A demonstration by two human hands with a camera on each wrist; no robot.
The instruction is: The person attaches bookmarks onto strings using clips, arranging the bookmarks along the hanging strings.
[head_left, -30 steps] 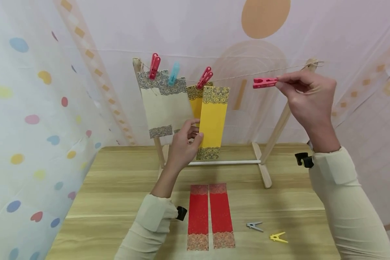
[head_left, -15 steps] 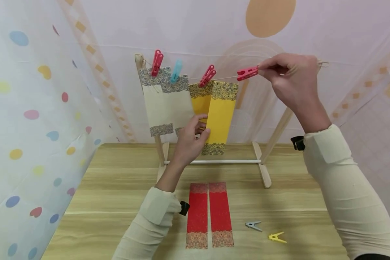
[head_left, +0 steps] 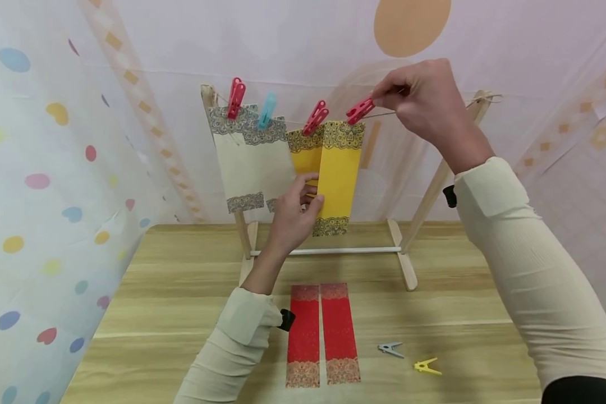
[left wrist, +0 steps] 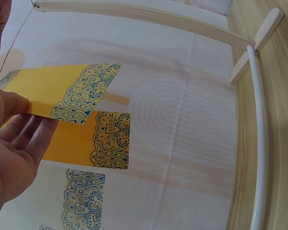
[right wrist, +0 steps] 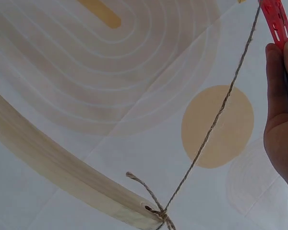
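My left hand [head_left: 295, 216] pinches the left edge of a yellow paper strip [head_left: 337, 179] with patterned ends, holding it upright in front of the line. In the left wrist view, thumb and fingers grip that yellow strip [left wrist: 43, 88]. My right hand [head_left: 424, 104] pinches the handle end of a red clothespin [head_left: 360, 110], whose jaws are at the strip's top right corner by the string. Whether they bite the paper cannot be told. Behind, another yellow strip [head_left: 305, 160] hangs from a red clothespin [head_left: 315, 118]. The right wrist view shows the held red clothespin [right wrist: 277, 21] near the string [right wrist: 216, 122].
Two cream strips [head_left: 244, 168] hang at left from a red clothespin [head_left: 236, 98] and a blue clothespin [head_left: 266, 111]. The wooden frame [head_left: 436, 179] stands on the table. Two red strips [head_left: 304, 331], a grey clothespin [head_left: 391, 349] and a yellow clothespin [head_left: 426, 366] lie in front.
My right hand has brought the red clothespin leftward to the yellow strip's top corner. The left hand has raised the strip slightly toward the string, still pinching it.
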